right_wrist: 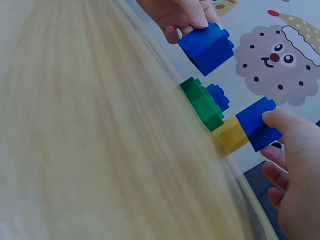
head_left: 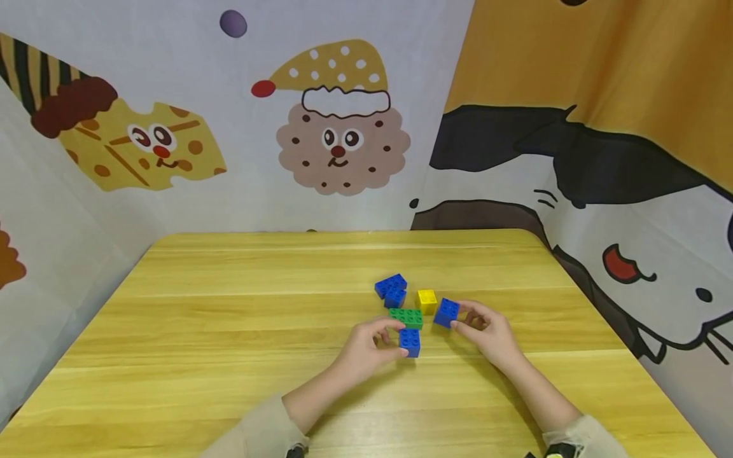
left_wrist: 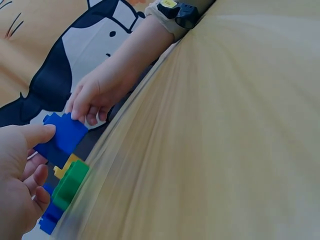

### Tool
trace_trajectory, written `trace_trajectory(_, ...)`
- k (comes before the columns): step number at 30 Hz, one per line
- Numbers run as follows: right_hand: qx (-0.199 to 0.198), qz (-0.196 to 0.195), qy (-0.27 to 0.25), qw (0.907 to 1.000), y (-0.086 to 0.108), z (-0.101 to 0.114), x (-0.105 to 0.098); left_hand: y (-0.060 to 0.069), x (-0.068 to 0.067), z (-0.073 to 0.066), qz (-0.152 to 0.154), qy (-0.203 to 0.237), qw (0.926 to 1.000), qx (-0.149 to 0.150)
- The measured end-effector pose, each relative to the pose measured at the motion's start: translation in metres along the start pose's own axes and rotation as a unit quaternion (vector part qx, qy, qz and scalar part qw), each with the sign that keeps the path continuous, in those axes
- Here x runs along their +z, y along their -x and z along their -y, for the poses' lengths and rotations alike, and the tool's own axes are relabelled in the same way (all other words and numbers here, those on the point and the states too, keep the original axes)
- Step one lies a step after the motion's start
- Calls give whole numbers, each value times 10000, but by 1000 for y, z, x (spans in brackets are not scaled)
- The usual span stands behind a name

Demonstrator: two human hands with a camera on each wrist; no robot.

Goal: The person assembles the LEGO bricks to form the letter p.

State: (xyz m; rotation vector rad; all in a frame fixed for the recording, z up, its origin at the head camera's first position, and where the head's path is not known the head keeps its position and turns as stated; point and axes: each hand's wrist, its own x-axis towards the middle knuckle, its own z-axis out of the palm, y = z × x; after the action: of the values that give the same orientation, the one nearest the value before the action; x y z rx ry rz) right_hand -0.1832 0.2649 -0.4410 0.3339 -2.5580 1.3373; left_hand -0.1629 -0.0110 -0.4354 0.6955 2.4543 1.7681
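Note:
My left hand (head_left: 366, 346) pinches a blue brick (head_left: 409, 342) between thumb and fingers, just in front of a green brick (head_left: 406, 318). In the right wrist view this blue brick (right_wrist: 207, 49) is raised off the table. My right hand (head_left: 489, 331) pinches another blue brick (head_left: 446, 312) by its right side, near a yellow brick (head_left: 426, 301). From the right wrist, that blue brick (right_wrist: 257, 125) overlaps the yellow brick (right_wrist: 230, 136); whether they touch I cannot tell. The two held bricks overlap in the left wrist view.
Behind the green brick lie more blue bricks (head_left: 392, 286), close against each other. All of this is on a wooden table (head_left: 229, 331) with rounded far corners. A cloth with cartoon figures (head_left: 343, 146) hangs beyond the table's far edge.

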Motion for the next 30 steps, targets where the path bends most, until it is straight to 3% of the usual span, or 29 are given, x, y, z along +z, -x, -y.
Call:
trace_trajectory(7,-104,-105,-8,9999,1,10,2,5,-14,3,-52,-88,9999,-83)
trace_trajectory(15,-536,-163,-276,9980,2,24,9,8,-28,8,-82,-38,10000,3)
trace_trajectory(30,-675,-25,-613,9958,-3,47,25,19,-56,22,-143,-159,9994,-262)
